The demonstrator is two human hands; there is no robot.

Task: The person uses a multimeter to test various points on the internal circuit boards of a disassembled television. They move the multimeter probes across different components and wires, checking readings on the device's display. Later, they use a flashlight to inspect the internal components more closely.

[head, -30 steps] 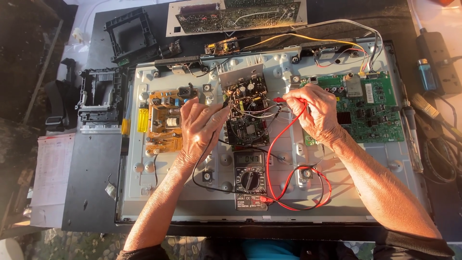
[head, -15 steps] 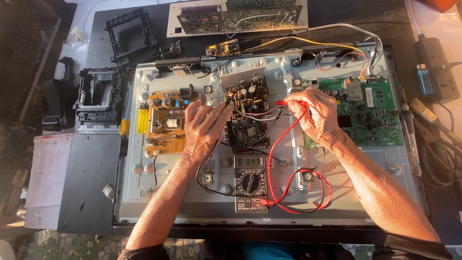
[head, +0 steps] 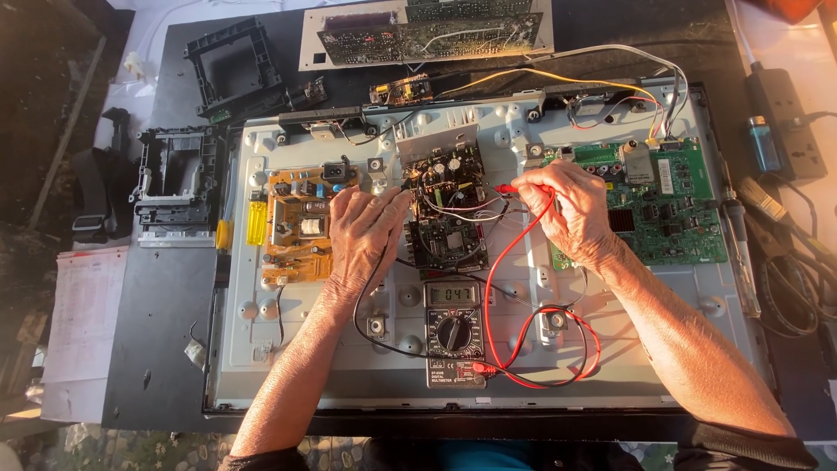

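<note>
Pinching the red probe point(head: 506, 188), right hand point(head: 567, 209) meets left hand point(head: 366, 231), seemingly pinching a black lead point(head: 370, 296).

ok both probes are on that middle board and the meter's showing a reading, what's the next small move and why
Probably hold both probes steady and glance down at the multimeter. The left hand and right hand rest at the dark centre board, the red lead and black lead run back to the meter, and its display is lit. Lifting either tip first would likely lose the reading.
</note>
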